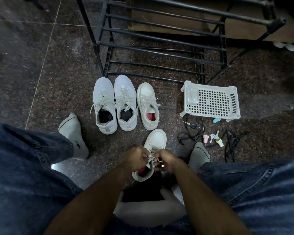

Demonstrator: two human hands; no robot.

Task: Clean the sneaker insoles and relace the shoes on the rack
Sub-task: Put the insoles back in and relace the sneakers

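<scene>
Looking down from the head camera, a seated person in blue jeans and grey socks works over a white sneaker lying on the dark speckled floor between the feet, toe pointing away, with a pink insole showing at its heel opening. Both hands meet above its tongue: the left hand has its fingers curled in and pinching the white lace, and the right hand pinches the same lace from the other side, a loop of it showing round one finger. Farther out, three more white sneakers stand side by side, laced: a matching pair with dark insoles on the left and a single one with a pink insole just beside them. Behind these stands a black metal shoe rack. To the right a white perforated plastic tray sits upside down, a clear crumpled wrapper on one corner. Near it lie black cords and a few small pastel items too small to identify.
</scene>
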